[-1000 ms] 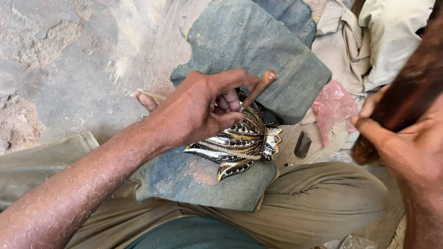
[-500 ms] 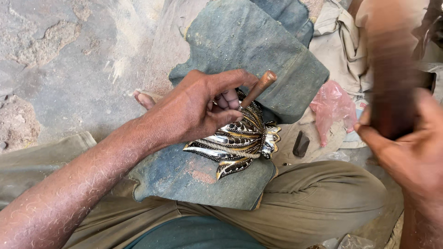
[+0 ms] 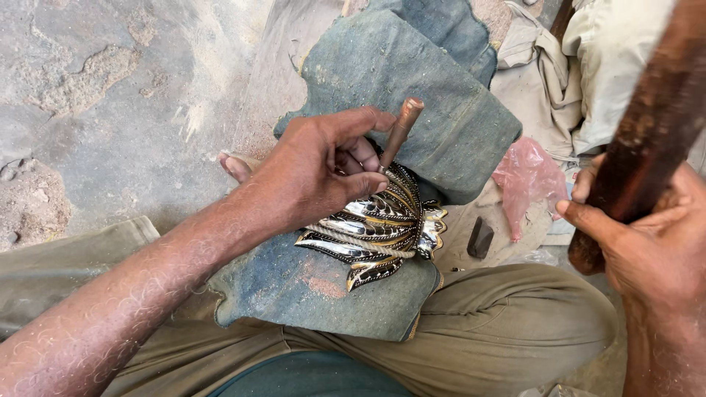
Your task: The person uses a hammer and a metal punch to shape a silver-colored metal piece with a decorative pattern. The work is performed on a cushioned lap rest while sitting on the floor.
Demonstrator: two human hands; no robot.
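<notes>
Swung lower and nearer since half a second ago: right hand [image 3: 654, 250], fist closed round a dark wooden mallet [image 3: 647, 125], blurred, held up at the right edge, well apart from the rest. Left hand [image 3: 316, 173] unmoved, fingers pinched tight on a thin chisel [image 3: 397, 132], tilted, tip down on a ridged silver-and-gold metal leaf [image 3: 375, 231]. Leaf flat on a dusty blue cloth pad [image 3: 412, 95] across the lap. Beside the knee, a pink plastic bag [image 3: 526, 180] and a small dark block [image 3: 480, 237] on the ground.
</notes>
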